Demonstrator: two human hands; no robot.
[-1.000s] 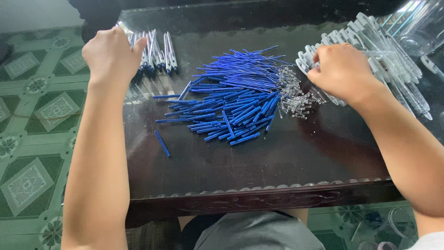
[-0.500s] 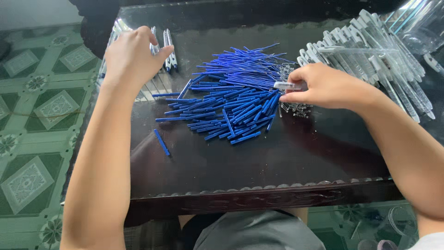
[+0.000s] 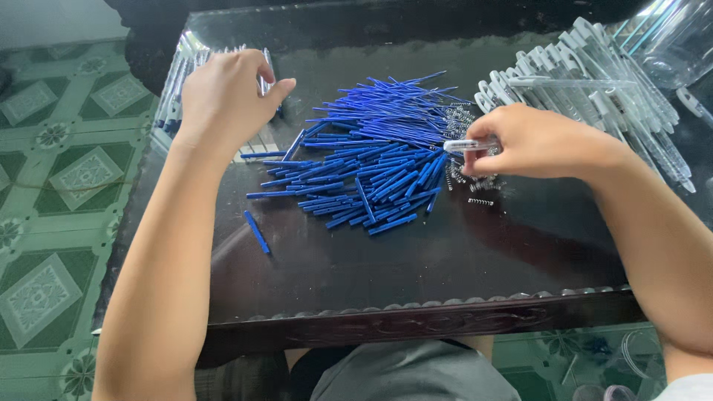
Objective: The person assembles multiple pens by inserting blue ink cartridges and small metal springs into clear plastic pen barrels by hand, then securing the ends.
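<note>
Floor: green patterned tiles run down the far left, beyond the worktop's left edge.
Worktop: a dark, glossy slab with a scalloped front edge; the broad strip between that edge and the piles lies open.
Finished pens: a row of clear pens with blue inside sits at the left rear, close to the left edge.
Left hand: the left hand hovers at the right end of that row, fingers curled loosely, thumb stretched toward the centre; whether it grips anything cannot be told.
Stray refill: one blue refill lies alone on bare surface, apart from the heap and nearer the front.
Refill heap: a fanned pile of blue refills fills the centre, between the two hands.
Springs: small metal springs are scattered just right of the heap, under the right hand.
Right hand: the right hand pinches a clear pen barrel between thumb and fingers, its free end pointing left over the heap's right fringe.
Empty barrels: clear barrels with white clips are stacked at the right rear, reaching the right edge.
Jar: a clear plastic jar stands in the far right corner.
</note>
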